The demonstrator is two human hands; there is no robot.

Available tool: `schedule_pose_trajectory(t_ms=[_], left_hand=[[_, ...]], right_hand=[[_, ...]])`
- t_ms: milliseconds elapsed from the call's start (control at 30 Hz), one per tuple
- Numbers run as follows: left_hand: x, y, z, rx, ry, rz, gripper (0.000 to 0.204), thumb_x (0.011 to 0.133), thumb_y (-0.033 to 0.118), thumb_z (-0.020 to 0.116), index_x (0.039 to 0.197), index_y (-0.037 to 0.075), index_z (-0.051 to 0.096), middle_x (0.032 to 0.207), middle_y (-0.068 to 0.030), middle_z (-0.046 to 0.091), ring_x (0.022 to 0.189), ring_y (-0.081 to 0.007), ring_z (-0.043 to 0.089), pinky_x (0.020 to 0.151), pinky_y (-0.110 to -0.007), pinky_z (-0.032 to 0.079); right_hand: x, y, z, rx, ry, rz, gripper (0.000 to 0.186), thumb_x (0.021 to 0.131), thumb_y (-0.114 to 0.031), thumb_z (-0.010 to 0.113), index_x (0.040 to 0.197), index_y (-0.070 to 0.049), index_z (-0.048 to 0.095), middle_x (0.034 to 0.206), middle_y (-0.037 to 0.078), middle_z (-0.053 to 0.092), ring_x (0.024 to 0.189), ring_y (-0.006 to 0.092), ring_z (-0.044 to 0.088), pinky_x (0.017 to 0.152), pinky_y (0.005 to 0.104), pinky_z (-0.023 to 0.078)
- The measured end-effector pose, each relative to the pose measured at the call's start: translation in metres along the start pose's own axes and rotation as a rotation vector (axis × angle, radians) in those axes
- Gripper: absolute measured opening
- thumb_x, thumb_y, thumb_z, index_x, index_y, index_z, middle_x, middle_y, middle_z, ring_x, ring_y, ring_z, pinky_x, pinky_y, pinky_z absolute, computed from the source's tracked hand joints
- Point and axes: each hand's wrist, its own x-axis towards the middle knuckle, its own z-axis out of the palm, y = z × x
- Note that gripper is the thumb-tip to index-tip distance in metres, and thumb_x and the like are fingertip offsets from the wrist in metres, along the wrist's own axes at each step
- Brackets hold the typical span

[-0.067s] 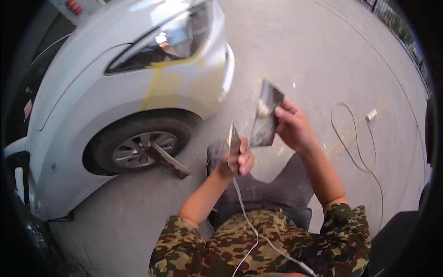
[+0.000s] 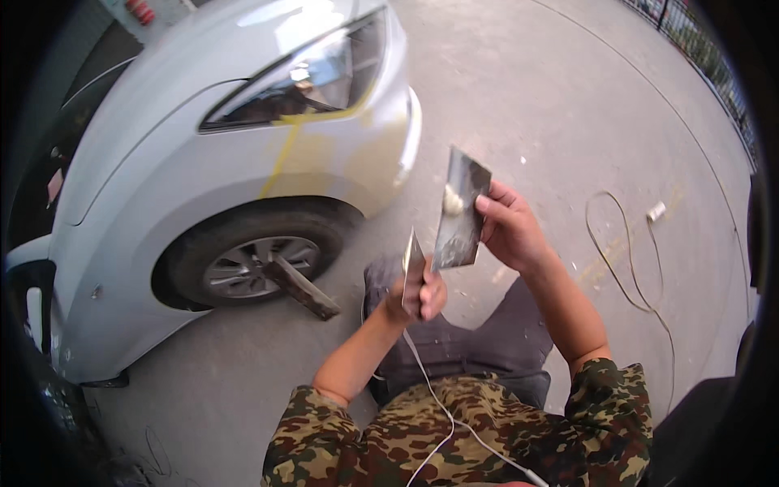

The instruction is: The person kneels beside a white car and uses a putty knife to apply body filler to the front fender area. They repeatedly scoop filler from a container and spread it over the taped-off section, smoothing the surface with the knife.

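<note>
My left hand [image 2: 424,294] is closed around a thin, flat metal putty scraper [image 2: 412,272], seen nearly edge-on, with pale paste along its edge. My right hand [image 2: 513,226] pinches the upper right edge of a wider metal putty plate [image 2: 466,231] between thumb and fingers. A lump of cream-coloured putty [image 2: 453,200] clings to the plate's face, and smears mark its lower part. The lower left corner of the plate comes close to the scraper; whether they touch I cannot tell. Both tools are above my knees.
To the left stands a silver car [image 2: 154,154] with yellow-tinted filler [image 2: 324,158] below its headlight [image 2: 300,77]. A worn dark bar [image 2: 304,288] juts out from beside the front wheel [image 2: 260,264]. A looped cable [image 2: 625,243] with a pale end lies on the concrete at right.
The car and floor have shifted slightly right and down in view. My right hand's plate has moved a little left and down, nearer the scraper. Both grips stay the same.
</note>
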Motion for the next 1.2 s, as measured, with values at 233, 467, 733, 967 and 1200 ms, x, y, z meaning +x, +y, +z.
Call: schedule_pose_trajectory(t_ms=[233,467,733,967,1200], left_hand=[[-0.055,0.032,0.036,0.023,0.100,-0.085,0.020,0.100,0.024,0.062,0.112,0.009,0.061,0.087,-0.0078,0.069,0.065,-0.0218,0.068,0.052,-0.030,0.055],[-0.153,0.083,0.038,0.170,0.776,0.458,0.017,0.106,0.028,0.053,0.100,0.013,0.056,0.081,0.0007,0.058,0.071,-0.0135,0.055,0.063,-0.031,0.052],[-0.037,0.238,0.007,1.096,0.656,0.497,0.017,0.106,0.028,0.054,0.100,0.012,0.052,0.083,-0.0073,0.067,0.067,-0.0173,0.056,0.062,-0.035,0.054],[0.122,0.100,-0.067,0.981,0.716,0.388,0.035,0.093,0.005,0.072,0.123,0.004,0.055,0.117,-0.0096,0.068,0.102,-0.0212,0.067,0.091,-0.037,0.055],[0.207,0.089,-0.159,1.038,0.669,0.289,0.018,0.098,0.011,0.070,0.105,0.005,0.055,0.109,-0.0051,0.066,0.101,-0.0095,0.059,0.093,-0.027,0.045]], right_hand=[[0.032,0.037,0.072,-0.048,-0.080,0.163,0.030,0.099,-0.016,0.064,0.126,-0.002,0.062,0.099,-0.002,0.067,0.082,0.0054,0.059,0.069,0.0257,0.049],[0.014,0.106,0.006,-0.089,0.059,0.051,0.031,0.097,-0.015,0.066,0.124,0.001,0.062,0.103,0.004,0.069,0.087,0.0101,0.063,0.074,0.0265,0.051],[0.107,0.040,-0.157,-0.035,0.445,-0.134,0.026,0.098,-0.014,0.063,0.119,0.000,0.058,0.100,0.011,0.067,0.085,0.0181,0.066,0.077,0.0330,0.054],[0.105,-0.060,-0.183,-0.133,0.372,-0.207,0.028,0.099,-0.008,0.062,0.124,0.005,0.062,0.106,0.010,0.070,0.092,0.0153,0.066,0.082,0.0295,0.054],[0.130,-0.085,-0.200,-0.673,0.264,-0.263,0.019,0.093,0.003,0.066,0.110,0.008,0.069,0.096,0.012,0.073,0.083,0.0151,0.067,0.074,0.0285,0.053]])
